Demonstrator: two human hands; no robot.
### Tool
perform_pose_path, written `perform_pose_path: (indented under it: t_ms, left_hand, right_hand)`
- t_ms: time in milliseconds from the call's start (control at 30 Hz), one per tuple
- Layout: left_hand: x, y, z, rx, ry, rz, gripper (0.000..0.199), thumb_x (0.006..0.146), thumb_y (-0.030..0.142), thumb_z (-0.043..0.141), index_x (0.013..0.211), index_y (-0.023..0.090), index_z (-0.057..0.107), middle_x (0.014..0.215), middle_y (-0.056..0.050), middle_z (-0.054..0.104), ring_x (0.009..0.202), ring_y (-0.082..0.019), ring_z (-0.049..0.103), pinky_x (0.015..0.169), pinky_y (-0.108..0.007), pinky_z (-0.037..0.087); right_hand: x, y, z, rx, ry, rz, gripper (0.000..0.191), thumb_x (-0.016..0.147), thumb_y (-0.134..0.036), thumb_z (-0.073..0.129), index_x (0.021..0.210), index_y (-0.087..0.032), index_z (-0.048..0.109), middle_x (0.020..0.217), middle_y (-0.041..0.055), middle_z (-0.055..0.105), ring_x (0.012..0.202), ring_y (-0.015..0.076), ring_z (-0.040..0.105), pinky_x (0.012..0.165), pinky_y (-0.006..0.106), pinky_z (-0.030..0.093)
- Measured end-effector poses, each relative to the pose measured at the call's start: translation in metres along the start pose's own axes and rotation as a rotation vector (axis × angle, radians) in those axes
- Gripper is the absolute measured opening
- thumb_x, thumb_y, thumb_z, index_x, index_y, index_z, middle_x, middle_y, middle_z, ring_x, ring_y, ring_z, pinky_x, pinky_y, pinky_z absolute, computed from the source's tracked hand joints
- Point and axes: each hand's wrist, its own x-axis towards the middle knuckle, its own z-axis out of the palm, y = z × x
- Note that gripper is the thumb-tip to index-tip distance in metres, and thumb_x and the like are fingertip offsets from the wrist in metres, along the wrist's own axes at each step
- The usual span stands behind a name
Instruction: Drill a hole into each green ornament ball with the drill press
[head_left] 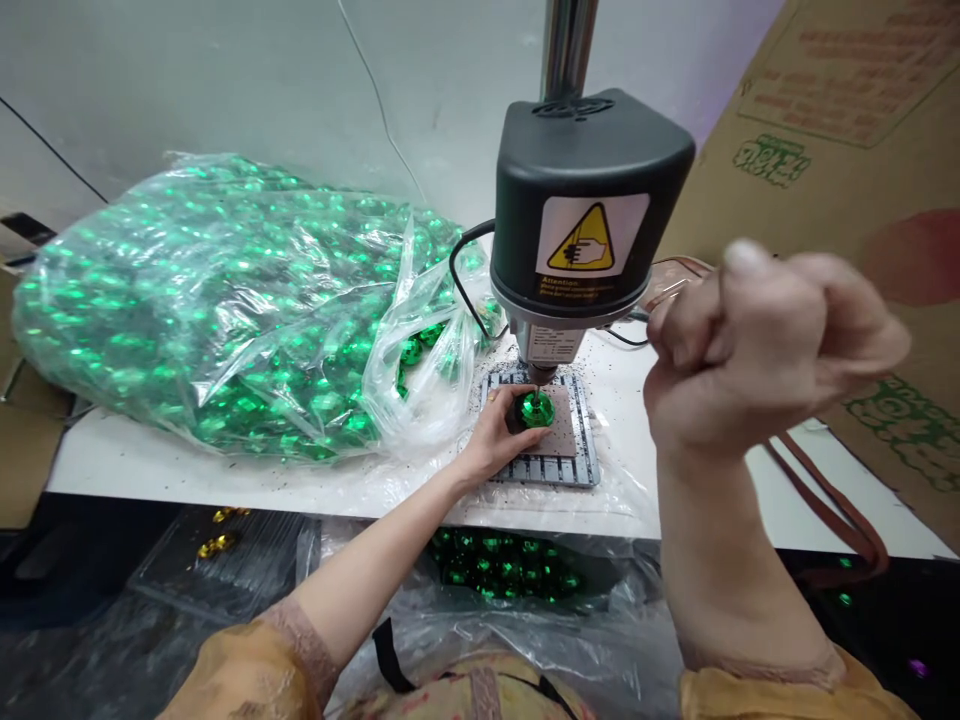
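Note:
A shiny green faceted ball [538,409] sits on a small square pad [564,436] under the bit of a black drill press [592,170]. Around the ball's left side, my left hand [499,436] holds it between thumb and fingers. The drill bit comes down to the top of the ball. My right hand [765,340] is raised at the right of the drill head, its fingers curled closed; what they hold, if anything, is hidden.
A big clear bag of green balls [225,310] lies on the white table [630,500] at the left. Below the table edge, more green balls [510,565] lie in plastic. A cardboard box [840,190] stands at right, near brown straps [832,510].

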Motion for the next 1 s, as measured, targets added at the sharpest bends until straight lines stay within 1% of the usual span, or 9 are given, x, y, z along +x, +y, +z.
perform_pose_path:
  t_ms: [33,133,233,367,467,567,767,900,1000]
  left_hand:
    - [0.0,0.0,0.001,-0.009,0.007,-0.006,0.057,0.081,0.039,0.09,0.129,0.024,0.065,0.124,-0.008,0.069,0.12,-0.029,0.065,0.106,-0.045,0.053]
    - [-0.001,0.002,0.003,-0.065,0.045,-0.048,0.058,0.078,0.039,0.092,0.127,0.022,0.065,0.122,-0.009,0.07,0.113,-0.028,0.068,0.101,-0.045,0.056]
    - [-0.007,0.006,0.002,-0.066,0.14,-0.074,0.056,0.077,0.038,0.092,0.123,0.021,0.066,0.12,-0.01,0.072,0.112,-0.028,0.07,0.102,-0.045,0.056]
    - [-0.021,0.008,-0.004,0.023,0.278,-0.039,0.054,0.078,0.04,0.092,0.121,0.023,0.065,0.118,-0.008,0.072,0.114,-0.028,0.07,0.103,-0.045,0.056]
    - [-0.034,0.007,-0.013,0.075,0.333,0.048,0.051,0.081,0.044,0.089,0.12,0.024,0.062,0.118,-0.007,0.07,0.114,-0.027,0.07,0.103,-0.044,0.055]
    - [-0.046,0.01,-0.023,0.112,0.337,0.184,0.047,0.086,0.044,0.086,0.12,0.026,0.06,0.121,-0.008,0.068,0.117,-0.027,0.068,0.102,-0.043,0.054]
    - [-0.061,0.021,-0.038,0.19,0.367,0.396,0.048,0.087,0.036,0.087,0.125,0.026,0.059,0.124,-0.009,0.065,0.116,-0.025,0.069,0.097,-0.04,0.055]
    - [-0.066,0.025,-0.042,0.209,0.369,0.474,0.041,0.093,0.033,0.082,0.127,0.026,0.059,0.121,-0.008,0.065,0.113,-0.022,0.069,0.092,-0.036,0.056]
    - [-0.071,0.027,-0.043,0.201,0.338,0.455,0.03,0.099,0.029,0.074,0.125,0.027,0.059,0.127,-0.009,0.063,0.116,-0.022,0.069,0.094,-0.036,0.056]
  right_hand:
    - [0.01,-0.004,0.006,-0.017,0.017,0.059,0.045,0.086,-0.016,0.063,0.05,-0.021,0.038,0.043,-0.007,0.03,0.038,0.0063,0.029,0.041,0.03,0.024]
    - [0.035,-0.012,0.018,-0.031,-0.018,0.276,0.042,0.08,-0.02,0.067,0.047,-0.024,0.04,0.041,-0.0068,0.034,0.036,0.0076,0.031,0.038,0.03,0.019]
    - [0.048,-0.011,0.024,0.008,-0.014,0.387,0.041,0.076,-0.02,0.065,0.044,-0.024,0.04,0.04,-0.007,0.031,0.033,0.0069,0.025,0.033,0.03,0.013]
    - [0.049,-0.004,0.025,0.036,-0.007,0.352,0.039,0.076,-0.019,0.064,0.045,-0.024,0.041,0.04,-0.0071,0.03,0.033,0.0061,0.024,0.033,0.029,0.013]
    - [0.045,0.0,0.023,0.019,0.007,0.271,0.04,0.078,-0.021,0.065,0.047,-0.023,0.041,0.042,-0.0066,0.033,0.035,0.0054,0.026,0.036,0.029,0.015]
    - [0.043,0.001,0.022,0.004,-0.014,0.232,0.04,0.08,-0.022,0.066,0.049,-0.024,0.04,0.045,-0.0062,0.035,0.037,0.0054,0.028,0.038,0.031,0.017]
    - [0.041,0.0,0.022,0.003,-0.013,0.257,0.038,0.078,-0.023,0.065,0.053,-0.026,0.037,0.046,-0.007,0.031,0.039,0.0067,0.028,0.037,0.031,0.016]
    - [0.041,-0.001,0.022,-0.019,-0.016,0.257,0.035,0.075,-0.025,0.064,0.052,-0.027,0.038,0.045,-0.0075,0.031,0.039,0.0079,0.029,0.037,0.032,0.016]
    - [0.041,0.0,0.023,-0.007,-0.003,0.246,0.036,0.076,-0.026,0.063,0.05,-0.027,0.037,0.044,-0.0076,0.031,0.037,0.007,0.027,0.037,0.032,0.016]
